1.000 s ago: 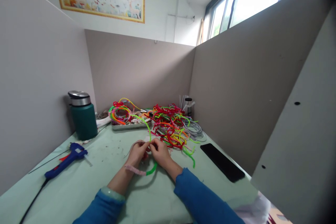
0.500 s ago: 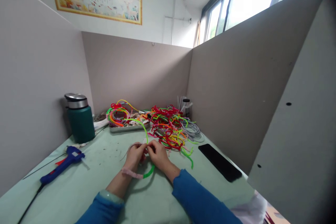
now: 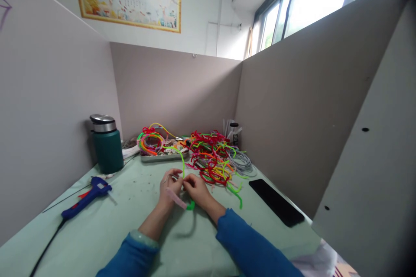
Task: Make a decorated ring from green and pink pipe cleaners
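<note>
Both hands meet over the table's middle, pinching fingertip to fingertip around a pipe cleaner. My left hand point(image 3: 169, 188) is closed, its thumb and fingers on the stem, with a thin strand by its fingers. Beside it, my right hand point(image 3: 197, 189) is pinched shut at the same spot. The yellow-green pipe cleaner point(image 3: 183, 161) arches up from the fingertips toward the tray. Below the hands hangs a pink length point(image 3: 176, 198) joined to a bent green length point(image 3: 190, 206). The exact grip point is hidden by the fingers.
At the back stand a metal tray point(image 3: 156, 158) with coiled pipe cleaners and a tangled heap of red, green and orange pipe cleaners point(image 3: 211, 156). Grey wire point(image 3: 242, 163) lies beside it. A green flask point(image 3: 108, 149) and blue glue gun point(image 3: 85, 201) are left, a black phone point(image 3: 276, 202) right.
The pink and green end has swung up and right, closer to the hands. My left hand has turned, its fingers lifting slightly. The whole view has shifted a little.
</note>
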`<state>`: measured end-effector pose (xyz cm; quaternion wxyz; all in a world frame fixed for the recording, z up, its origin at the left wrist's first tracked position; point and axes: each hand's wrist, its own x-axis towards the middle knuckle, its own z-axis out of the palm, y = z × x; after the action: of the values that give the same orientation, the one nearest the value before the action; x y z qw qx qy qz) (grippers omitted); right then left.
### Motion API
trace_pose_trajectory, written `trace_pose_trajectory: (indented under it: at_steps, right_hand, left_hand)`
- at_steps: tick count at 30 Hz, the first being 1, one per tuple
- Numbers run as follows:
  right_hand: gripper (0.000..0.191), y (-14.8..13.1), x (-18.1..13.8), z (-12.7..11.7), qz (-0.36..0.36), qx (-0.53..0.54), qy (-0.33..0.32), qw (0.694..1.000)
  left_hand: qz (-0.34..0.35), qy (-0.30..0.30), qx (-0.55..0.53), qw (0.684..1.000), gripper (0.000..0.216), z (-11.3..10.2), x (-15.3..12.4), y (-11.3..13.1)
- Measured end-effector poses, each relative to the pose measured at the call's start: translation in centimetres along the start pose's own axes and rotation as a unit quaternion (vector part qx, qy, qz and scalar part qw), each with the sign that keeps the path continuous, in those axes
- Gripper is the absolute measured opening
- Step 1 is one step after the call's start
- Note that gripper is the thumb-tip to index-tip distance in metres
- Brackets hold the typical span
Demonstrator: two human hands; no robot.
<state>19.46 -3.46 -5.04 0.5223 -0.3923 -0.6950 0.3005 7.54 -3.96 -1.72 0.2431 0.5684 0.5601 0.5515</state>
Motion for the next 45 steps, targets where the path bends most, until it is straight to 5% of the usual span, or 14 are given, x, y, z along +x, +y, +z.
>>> trace_pose_trajectory:
  at_steps: [6,12,24,31,38,45]
  right_hand:
    - [0.01,0.4,0.2,0.2,0.015,0.048,0.001,0.999]
    - [0.01,0.8,0.3,-0.1,0.022,0.02,0.009,1.0]
    - [0.009,-0.5,0.2,-0.4,0.038,0.002,0.007,0.999]
    - [0.01,-0.5,0.1,-0.7,0.043,0.004,-0.006,0.999]
    - [0.012,-0.9,0.1,-1.1,0.014,-0.002,0.035,0.999]
    - [0.013,-1.5,0.0,-1.3,-0.006,-0.014,0.039,0.999]
  left_hand:
    - [0.05,-0.091,-0.058,0.993,0.024,-0.4,-0.1,-0.3]
    - [0.009,-0.09,0.061,0.994,0.019,-0.2,0.3,-0.8]
    - [0.013,-0.125,0.107,0.986,0.022,-0.8,0.0,0.2]
    - [0.019,-0.133,0.078,0.988,0.021,-0.6,0.2,-0.1]
    - [0.028,-0.226,-0.033,0.973,0.03,-1.6,0.8,0.0]
    - [0.085,-0.181,0.07,0.977,0.018,-2.0,0.7,0.6]
